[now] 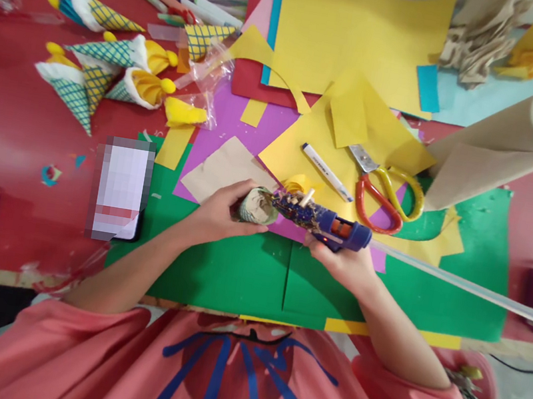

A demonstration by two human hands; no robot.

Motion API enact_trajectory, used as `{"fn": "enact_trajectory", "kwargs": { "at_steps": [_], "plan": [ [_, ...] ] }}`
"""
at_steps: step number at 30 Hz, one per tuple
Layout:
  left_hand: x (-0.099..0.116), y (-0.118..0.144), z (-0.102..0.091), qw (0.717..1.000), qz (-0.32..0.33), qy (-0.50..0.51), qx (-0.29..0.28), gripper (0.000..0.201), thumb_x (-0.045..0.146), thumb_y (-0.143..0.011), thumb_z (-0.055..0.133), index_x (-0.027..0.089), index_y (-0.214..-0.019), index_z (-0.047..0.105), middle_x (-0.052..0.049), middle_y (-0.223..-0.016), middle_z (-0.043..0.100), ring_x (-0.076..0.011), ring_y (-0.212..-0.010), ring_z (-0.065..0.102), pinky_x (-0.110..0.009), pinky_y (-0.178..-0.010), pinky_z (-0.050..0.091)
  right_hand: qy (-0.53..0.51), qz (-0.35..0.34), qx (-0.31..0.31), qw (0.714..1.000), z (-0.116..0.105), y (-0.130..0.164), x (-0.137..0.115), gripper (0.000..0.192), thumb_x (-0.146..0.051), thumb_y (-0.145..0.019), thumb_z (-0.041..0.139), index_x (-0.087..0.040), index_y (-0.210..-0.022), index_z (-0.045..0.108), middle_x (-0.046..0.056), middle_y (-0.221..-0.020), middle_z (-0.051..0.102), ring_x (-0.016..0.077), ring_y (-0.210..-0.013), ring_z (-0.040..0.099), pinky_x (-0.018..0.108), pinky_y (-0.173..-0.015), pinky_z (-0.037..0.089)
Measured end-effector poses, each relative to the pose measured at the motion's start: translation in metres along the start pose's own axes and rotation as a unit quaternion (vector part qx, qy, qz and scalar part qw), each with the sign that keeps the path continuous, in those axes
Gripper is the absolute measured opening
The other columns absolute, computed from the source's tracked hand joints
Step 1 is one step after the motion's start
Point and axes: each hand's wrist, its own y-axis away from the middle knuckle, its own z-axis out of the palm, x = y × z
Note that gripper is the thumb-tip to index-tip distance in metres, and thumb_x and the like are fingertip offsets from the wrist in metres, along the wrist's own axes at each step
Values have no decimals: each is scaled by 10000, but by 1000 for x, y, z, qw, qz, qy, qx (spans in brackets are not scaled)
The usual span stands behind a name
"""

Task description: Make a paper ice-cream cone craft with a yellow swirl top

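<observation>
My left hand (221, 212) is closed around a small green patterned paper cone (259, 206), its open end tilted up and showing a pale crumpled inside. In my right hand (345, 260) is a dark blue glue gun (323, 224), its nozzle end at the rim of the cone; I cannot tell whether they touch. A long clear glue stick (465, 286) runs out of the gun's back to the right. Just behind the gun lie a yellow curl of paper (301, 183) and a white marker (327, 172). Scissors (383, 194) with red and yellow handles rest beyond it.
Several finished-looking cones (101, 62) lie at the left on the red table. A phone (121, 190) lies left of the green sheet (224, 274). Yellow card (358, 32) is stacked at the back. A brown paper roll (511, 151) stands at the right.
</observation>
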Motion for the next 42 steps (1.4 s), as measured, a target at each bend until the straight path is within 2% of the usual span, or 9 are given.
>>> {"fn": "enact_trajectory", "kwargs": {
  "at_steps": [2, 7, 13, 19, 25, 30, 37, 42],
  "plan": [
    [0, 0, 0, 1000, 3, 2, -1, 464, 412, -667, 795, 159, -1009, 607, -31, -922, 625, -171, -850, 625, -241, -712, 534, 2, 5, 0, 1000, 0, 0, 0, 100, -263, -696, 537, -178, -644, 552, -10, -558, 545, 99, -497, 469, 221, -490, 419],
    [-2, -1, 1, 997, 13, 68, -14, 597, 377, -652, 821, 196, -1151, 548, -77, -1132, 655, -208, -1025, 652, -275, -822, 551, 9, 5, 2, 1000, 0, 0, -1, 123, -281, -690, 526, -180, -624, 546, -8, -546, 546, 102, -490, 477, 228, -491, 423],
    [-1, -2, 2, 994, 2, 111, -15, 558, 417, -629, 834, 201, -1029, 510, -71, -1031, 690, -201, -954, 683, -250, -728, 560, 0, 15, 0, 1000, -1, 0, -2, 122, -289, -683, 532, -184, -622, 547, -8, -539, 543, 104, -486, 475, 228, -485, 423],
    [2, -1, 0, 991, -15, 127, -29, 530, 361, -636, 832, 184, -1056, 561, -75, -1028, 688, -191, -930, 680, -231, -706, 551, -13, 25, -3, 1000, -1, 2, -1, 113, -284, -674, 540, -183, -627, 561, -3, -548, 559, 113, -497, 501, 234, -489, 442],
    [1, 0, -2, 994, -27, 103, -32, 536, 424, -643, 816, 189, -1068, 591, -82, -1052, 687, -211, -943, 679, -263, -738, 564, -26, 10, -8, 1000, -2, 2, -2, 126, -284, -679, 538, -185, -602, 549, 5, -560, 583, 119, -516, 527, 237, -502, 464],
    [1, 0, -3, 993, -26, 104, -40, 523, 409, -645, 815, 200, -1072, 597, -69, -1040, 680, -205, -938, 673, -271, -758, 562, -21, 22, -14, 999, -3, 2, -4, 163, -321, -674, 544, -181, -592, 559, 9, -544, 585, 122, -504, 531, 243, -496, 470],
    [5, -2, -1, 993, -3, 118, -13, 488, 347, -641, 811, 198, -1025, 549, -54, -993, 658, -159, -838, 659, -223, -668, 550, -34, 60, -6, 998, -5, 5, -4, 219, -352, -710, 585, -154, -759, 664, 25, -615, 646, 152, -541, 599, 274, -533, 509],
    [5, -4, 0, 994, 1, 107, 11, 530, 370, -626, 828, 215, -1018, 507, -49, -998, 660, -163, -841, 654, -234, -657, 551, -33, 46, 9, 998, -5, 3, -2, 161, -297, -723, 568, -151, -742, 633, 30, -652, 652, 146, -549, 595, 267, -536, 499]
  ]
}}
